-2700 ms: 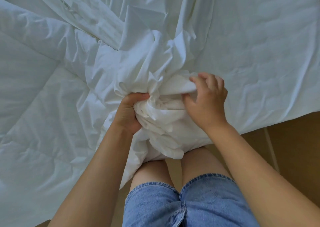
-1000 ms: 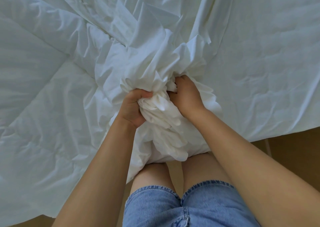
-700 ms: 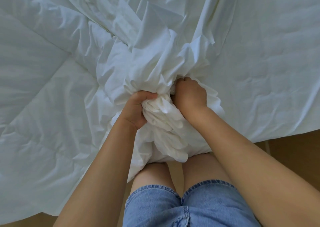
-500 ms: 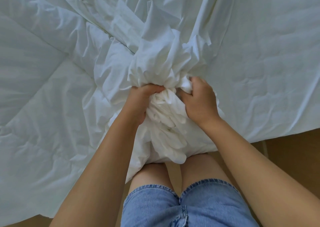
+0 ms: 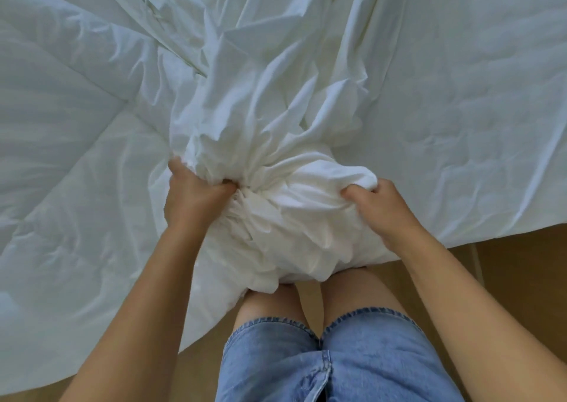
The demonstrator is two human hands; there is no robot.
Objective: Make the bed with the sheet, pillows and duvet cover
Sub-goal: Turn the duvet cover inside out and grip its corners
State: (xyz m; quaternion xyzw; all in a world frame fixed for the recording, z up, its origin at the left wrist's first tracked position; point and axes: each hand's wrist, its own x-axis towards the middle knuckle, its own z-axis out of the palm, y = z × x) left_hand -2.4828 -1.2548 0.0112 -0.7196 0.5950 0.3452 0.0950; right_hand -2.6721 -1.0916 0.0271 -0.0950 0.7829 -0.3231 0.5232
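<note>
Cover [image 5: 276,110] is bunched at the near edge of the bed [image 5: 491,156], just above the knees [image 5: 346,282] — the wad [image 5: 291,214] runs left-to-right between the two hands. Left hand [image 5: 196,199]: grip clamped on the tight gathered neck, fingers curled into the folds. Right hand [image 5: 380,208]: grip clamped on the looser right end, thumb dug in. The rest of the cover fans away from both grips toward the far side of the bed, so the next pull likely works along that fan. Hands roughly level and equally near the wad. Count: two hands, one wad, one cover. Flat white layers beneath could be duvet or sheet — cannot tell. No pillows in view. Floor [image 5: 506,263] lower right.
</note>
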